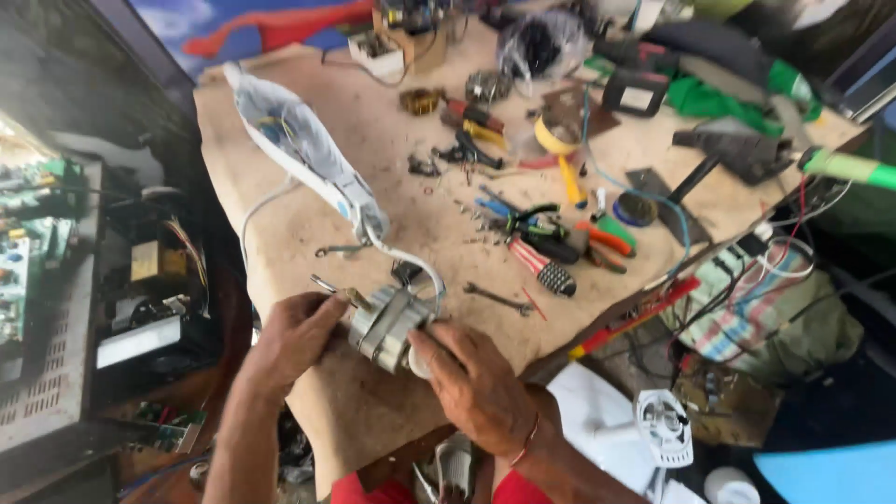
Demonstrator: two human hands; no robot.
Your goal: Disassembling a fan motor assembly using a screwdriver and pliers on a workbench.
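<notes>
Motor (385, 327), small and grey, gripped between my hands: left hand (291, 338), right hand (471, 381), braced at the table's (308, 233) near edge so I steady it; spanner (497, 299) just right.

Dull grey metal motor (385, 327) — matt (worn) wooden bench (373, 187).

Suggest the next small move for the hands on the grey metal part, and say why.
Probably set the grey metal part flat on the workbench. Both the left hand and right hand grip it at the bench's near edge, with the white cable attached.
</notes>
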